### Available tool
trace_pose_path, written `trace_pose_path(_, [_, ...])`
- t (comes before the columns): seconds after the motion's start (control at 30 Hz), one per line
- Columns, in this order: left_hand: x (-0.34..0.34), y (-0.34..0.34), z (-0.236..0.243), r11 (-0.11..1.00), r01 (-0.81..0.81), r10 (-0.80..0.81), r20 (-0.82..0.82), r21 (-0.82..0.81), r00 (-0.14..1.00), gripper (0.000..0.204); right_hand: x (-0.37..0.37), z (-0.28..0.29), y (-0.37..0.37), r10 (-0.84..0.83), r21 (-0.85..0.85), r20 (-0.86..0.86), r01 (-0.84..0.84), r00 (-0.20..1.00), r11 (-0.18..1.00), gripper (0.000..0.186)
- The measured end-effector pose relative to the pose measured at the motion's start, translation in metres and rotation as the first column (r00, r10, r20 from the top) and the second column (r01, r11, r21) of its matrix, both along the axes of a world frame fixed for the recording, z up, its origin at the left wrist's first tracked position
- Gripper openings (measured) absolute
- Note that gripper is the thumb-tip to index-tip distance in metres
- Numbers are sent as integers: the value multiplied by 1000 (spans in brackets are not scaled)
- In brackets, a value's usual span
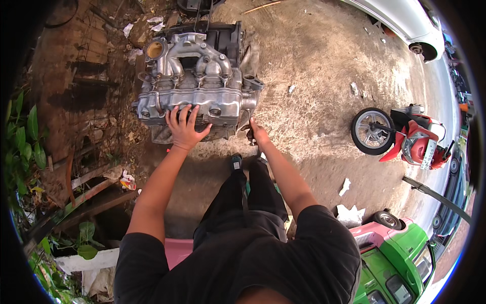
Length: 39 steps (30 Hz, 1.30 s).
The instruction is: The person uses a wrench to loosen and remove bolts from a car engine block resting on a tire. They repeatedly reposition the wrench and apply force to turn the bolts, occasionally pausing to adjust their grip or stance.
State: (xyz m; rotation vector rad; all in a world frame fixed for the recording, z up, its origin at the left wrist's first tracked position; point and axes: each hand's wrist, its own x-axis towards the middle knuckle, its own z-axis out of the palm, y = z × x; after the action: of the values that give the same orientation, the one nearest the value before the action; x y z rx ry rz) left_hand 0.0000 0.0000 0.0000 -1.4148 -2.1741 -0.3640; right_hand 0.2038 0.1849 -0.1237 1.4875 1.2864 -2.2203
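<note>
A grey metal car engine (pixel 190 96) stands in front of me, its cast intake manifold (pixel 190 48) on top and a ribbed valve cover along the near side. My left hand (pixel 185 130) rests on the near edge of that cover, fingers spread and thumb out to the right. Beside the engine's near right corner is my right hand (pixel 259 135), fingers curled in against a small dark part. What that part is, and most of those fingers, I cannot make out.
A red motorcycle (pixel 417 144) and a green and pink vehicle (pixel 400 263) stand to the right. At the far right is a silver car (pixel 405 20). Boards (pixel 96 200) and leafy plants (pixel 30 137) lie left. Paper scraps (pixel 349 215) litter the concrete.
</note>
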Motion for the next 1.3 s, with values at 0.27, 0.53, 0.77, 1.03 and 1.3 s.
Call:
trace_pose_path(0.27, [3, 0, 1, 1000, 2, -1, 35, -2, 999, 79, 42, 74, -37, -276, -153, -165, 252, 947, 956, 35])
trace_pose_path(0.53, [0, -1, 1, 1000, 14, -15, 103, 17, 995, 78, -5, 158, 42, -394, -422, -189, 288, 900, 860, 12])
trace_pose_path(0.77, [0, 0, -5, 999, 23, -25, 78, 26, 997, 78, -16, 168, 50, -408, -552, -76, 302, 910, 777, 15])
trace_pose_path(1.03, [0, 1, -5, 999, 16, -20, 105, 43, 994, 78, 57, 164, 21, -217, -97, -114, 207, 969, 974, 25])
trace_pose_path(1.3, [1, 1, -2, 999, -2, -1, 88, 37, 996, 77, 79, 51, 25, 18, 443, -34, -1, 999, 897, 32])
